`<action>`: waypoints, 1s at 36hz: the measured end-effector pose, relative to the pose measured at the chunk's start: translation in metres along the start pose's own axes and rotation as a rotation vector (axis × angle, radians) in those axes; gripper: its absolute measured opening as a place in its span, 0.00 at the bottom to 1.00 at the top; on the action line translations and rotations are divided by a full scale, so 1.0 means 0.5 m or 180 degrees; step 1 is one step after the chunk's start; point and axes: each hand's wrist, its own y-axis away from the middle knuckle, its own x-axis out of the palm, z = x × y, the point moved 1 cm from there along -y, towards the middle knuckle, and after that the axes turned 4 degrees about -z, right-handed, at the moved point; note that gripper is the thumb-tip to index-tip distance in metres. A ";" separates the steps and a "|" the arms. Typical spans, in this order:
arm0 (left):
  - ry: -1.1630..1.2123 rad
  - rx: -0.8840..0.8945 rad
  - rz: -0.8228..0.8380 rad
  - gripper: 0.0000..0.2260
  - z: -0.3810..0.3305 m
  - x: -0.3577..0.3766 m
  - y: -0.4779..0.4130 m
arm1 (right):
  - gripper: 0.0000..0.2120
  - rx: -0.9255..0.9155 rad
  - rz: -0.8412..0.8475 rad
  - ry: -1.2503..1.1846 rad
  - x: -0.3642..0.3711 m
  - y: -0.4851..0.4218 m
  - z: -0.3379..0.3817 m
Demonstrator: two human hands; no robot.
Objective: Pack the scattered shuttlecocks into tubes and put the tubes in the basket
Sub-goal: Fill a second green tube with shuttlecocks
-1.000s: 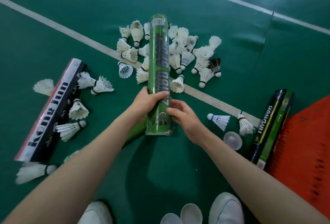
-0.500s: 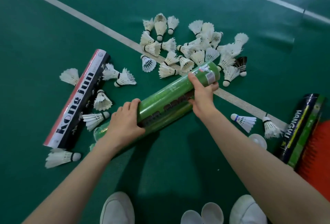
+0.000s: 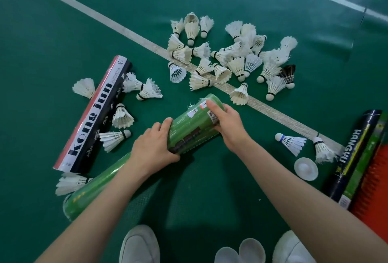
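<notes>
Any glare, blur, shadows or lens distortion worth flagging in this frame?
Head view: soft, even light; a diffuse shadow lies on the green court floor under the green plastic-wrapped tube; pale sheen on the floor at top right; the pile of white feather shuttlecocks is bright, feathers blending; the orange basket at the right edge looks smeared; the wide lens stretches the forearms.
</notes>
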 end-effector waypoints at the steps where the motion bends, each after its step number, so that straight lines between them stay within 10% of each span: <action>1: -0.0004 -0.0029 0.0018 0.44 0.003 0.002 -0.001 | 0.18 -0.0019 0.0046 0.0120 -0.002 -0.003 -0.005; 11: 0.0011 -0.0465 -0.0108 0.44 0.054 -0.005 -0.030 | 0.06 -0.0764 -0.0787 0.1957 -0.055 -0.087 0.026; 18: 0.0276 -0.0605 -0.0032 0.43 0.069 -0.008 -0.051 | 0.20 -0.0726 -0.0959 0.3216 -0.052 -0.183 0.034; 25: 0.0203 -0.0548 0.0101 0.44 0.064 -0.002 -0.069 | 0.14 0.0049 -0.1272 0.2655 -0.100 -0.234 0.028; 36: 0.0070 -0.0368 -0.0059 0.43 0.028 0.000 -0.081 | 0.16 -0.0892 -0.1615 0.2019 -0.139 -0.194 0.042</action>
